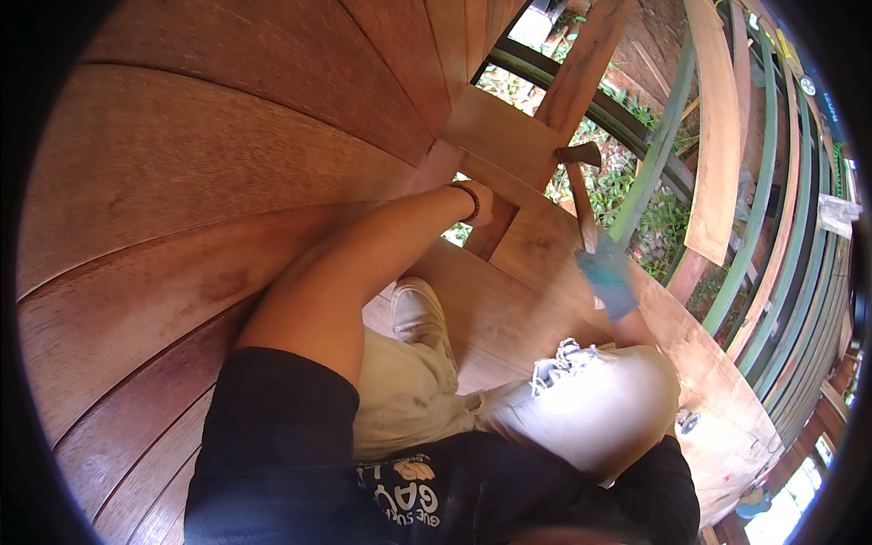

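Observation:
My right hand (607,277), in a teal glove, is closed around the wooden handle of a hatchet (581,195). Its dark head points away from me, over the edge of the floor boards. My bare left hand (490,205), with a dark bracelet at the wrist, reaches to a narrow gap by the plank wall. A short reddish-brown piece of wood (495,232) shows beside it in the gap. The left fingers are mostly hidden, so I cannot make out their grip. Just beyond, a floor board (501,134) lies against the wall.
The curved plank wall (218,136) rises close on my left. Past the floor boards (536,250) are dark beams (618,123) with grass below. Long green strips (767,195) and a pale plank (715,163) lie at the right. My shoe (421,313) rests on the boards.

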{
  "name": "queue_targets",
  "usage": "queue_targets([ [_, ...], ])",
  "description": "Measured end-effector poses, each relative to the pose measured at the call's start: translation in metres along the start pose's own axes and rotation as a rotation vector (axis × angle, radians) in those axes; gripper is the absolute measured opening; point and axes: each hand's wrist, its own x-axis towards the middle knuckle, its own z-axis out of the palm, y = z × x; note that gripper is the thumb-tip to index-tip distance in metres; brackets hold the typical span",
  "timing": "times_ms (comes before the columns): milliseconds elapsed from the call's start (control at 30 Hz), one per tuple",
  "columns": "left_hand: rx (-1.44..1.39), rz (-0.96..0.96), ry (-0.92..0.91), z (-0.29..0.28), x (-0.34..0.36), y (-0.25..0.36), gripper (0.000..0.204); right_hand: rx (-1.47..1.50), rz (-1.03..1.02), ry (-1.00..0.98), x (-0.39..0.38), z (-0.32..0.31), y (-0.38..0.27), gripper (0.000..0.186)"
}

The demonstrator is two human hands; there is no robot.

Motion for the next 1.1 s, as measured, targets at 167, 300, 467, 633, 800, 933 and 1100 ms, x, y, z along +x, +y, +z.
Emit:
queue_targets([
  [167, 0.034, -0.023, -0.011, -0.004, 0.002, 0.002, 0.053, -0.28, 0.029, -0.017, 0.005, 0.001, -0.017, 0.05],
  [300, 0.107, -0.003, -0.04, 0.003, 0.01, -0.004, 0.059, -0.163, 0.113, -0.044, 0.006, 0.001, -0.031, 0.052],
  [467, 0.189, 0.014, -0.063, 0.011, 0.026, -0.013, 0.063, -0.413, 0.016, 0.022, 0.0, -0.004, -0.034, 0.058],
  [633, 0.199, 0.048, 0.012, 0.012, 0.035, -0.016, 0.048, -0.115, 0.017, 0.034, 0.009, -0.001, -0.029, 0.059],
  [800, 0.16, 0.01, 0.063, 0.01, 0.03, -0.018, 0.038, -0.349, 0.015, -0.009, 0.016, -0.005, -0.016, 0.067],
  [933, 0.163, 0.004, 0.01, 0.003, 0.028, -0.016, 0.038, -0.341, 0.003, 0.02, 0.013, -0.007, -0.007, 0.07],
  [1100, 0.197, 0.061, 0.061, 0.002, 0.014, -0.023, 0.042, -0.23, -0.047, 0.053, 0.013, -0.008, 0.004, 0.071],
])
